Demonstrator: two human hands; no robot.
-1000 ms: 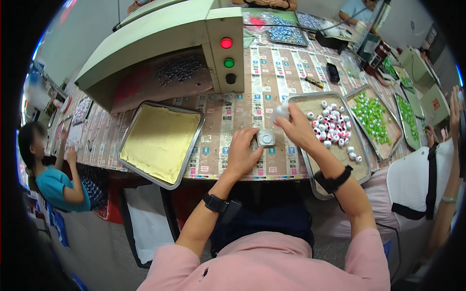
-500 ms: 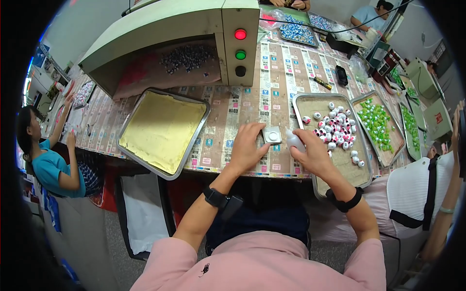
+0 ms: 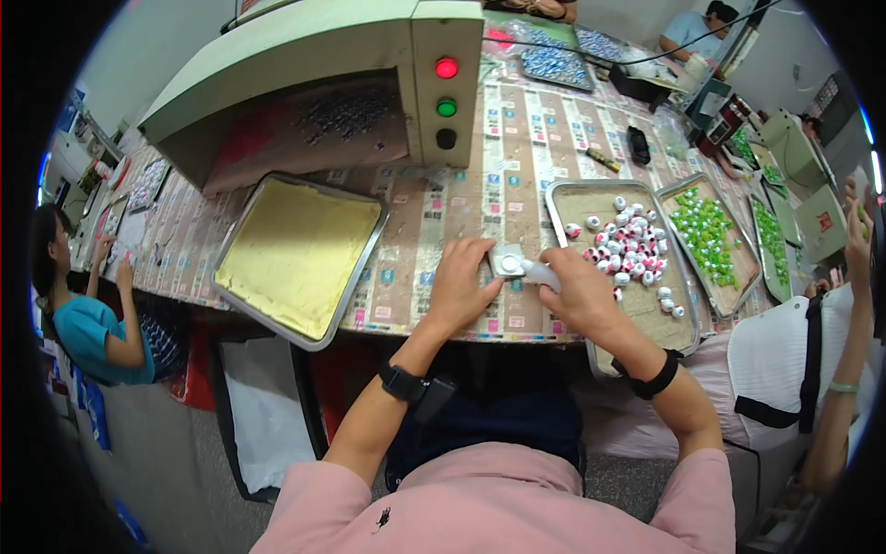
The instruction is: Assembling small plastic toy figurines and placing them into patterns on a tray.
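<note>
On the table in front of me lies a small square grey block (image 3: 499,252) with a round white piece (image 3: 508,265) on top. My left hand (image 3: 459,288) holds the block's left side, thumb and forefinger spread at its edges. In my right hand (image 3: 581,295) is a small white squeeze bottle (image 3: 543,274), tipped to the left. Its nozzle reaches the round white piece; I cannot make out whether they touch. Beside my right hand, a metal tray (image 3: 602,351) carries many white barrel-shaped pieces (image 3: 628,242) with pink and black marks.
A yellow-lined tray (image 3: 286,258) lies at left, before a box-shaped machine (image 3: 441,37) with red and green lights. Green pieces fill another tray (image 3: 706,226) at right. A marker (image 3: 603,160) and a black object (image 3: 638,145) lie farther back. Co-workers sit left, right and behind the table.
The bottle has tilted left, and its nozzle has come down over the round white piece. My right hand has turned with it. My left hand stays by the block; the whole view has shifted slightly.
</note>
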